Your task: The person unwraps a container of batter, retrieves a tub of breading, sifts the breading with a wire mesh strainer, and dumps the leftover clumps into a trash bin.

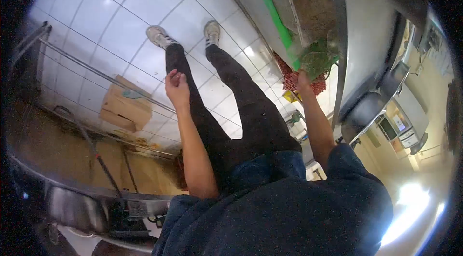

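Observation:
My left hand point(177, 86) hangs in front of my left leg, over the white tiled floor point(125, 29). Its fingers are loosely curled and apart, and I see nothing in them. On the right, my right hand point(302, 82) is closed at the lower end of a long green stick point(272, 14). Its grip is partly hidden. Beside that hand is a green leafy or mesh-like bundle point(316, 58), whose kind I cannot make out. Red netting point(288, 75) shows behind the hand, with a small yellow item point(292, 96) below it.
A cardboard box point(126, 104) lies on the floor at the left, behind a thin metal rail point(96, 75). Farther left stands a dark pole point(96, 154). A metal counter point(361, 43) runs along the right, near a dark round pan point(364, 111).

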Action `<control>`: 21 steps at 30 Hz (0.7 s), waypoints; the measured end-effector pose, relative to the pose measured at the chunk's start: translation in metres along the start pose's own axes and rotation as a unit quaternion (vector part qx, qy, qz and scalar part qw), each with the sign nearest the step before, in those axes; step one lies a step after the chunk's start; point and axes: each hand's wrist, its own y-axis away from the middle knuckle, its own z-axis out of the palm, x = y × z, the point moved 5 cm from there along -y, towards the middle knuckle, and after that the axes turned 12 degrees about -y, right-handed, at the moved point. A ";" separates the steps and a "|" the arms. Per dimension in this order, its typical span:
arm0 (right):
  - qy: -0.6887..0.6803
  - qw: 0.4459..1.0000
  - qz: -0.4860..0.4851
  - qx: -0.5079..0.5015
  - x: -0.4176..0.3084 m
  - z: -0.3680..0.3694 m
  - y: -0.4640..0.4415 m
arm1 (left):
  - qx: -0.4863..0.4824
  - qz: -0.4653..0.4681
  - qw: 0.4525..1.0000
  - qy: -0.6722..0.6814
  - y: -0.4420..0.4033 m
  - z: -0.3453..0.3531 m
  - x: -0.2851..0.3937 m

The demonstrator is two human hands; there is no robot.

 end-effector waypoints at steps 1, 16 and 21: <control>-0.021 0.998 0.058 0.028 0.008 -0.012 -0.012 | 0.024 -0.014 0.998 -0.063 0.004 0.004 -0.007; -0.456 0.872 0.135 0.113 0.088 -0.103 -0.149 | -0.014 0.049 0.995 -0.089 0.006 0.078 -0.047; 0.477 0.873 -0.091 0.055 0.089 -0.153 -0.089 | -0.007 0.107 0.982 -0.155 0.050 0.057 0.011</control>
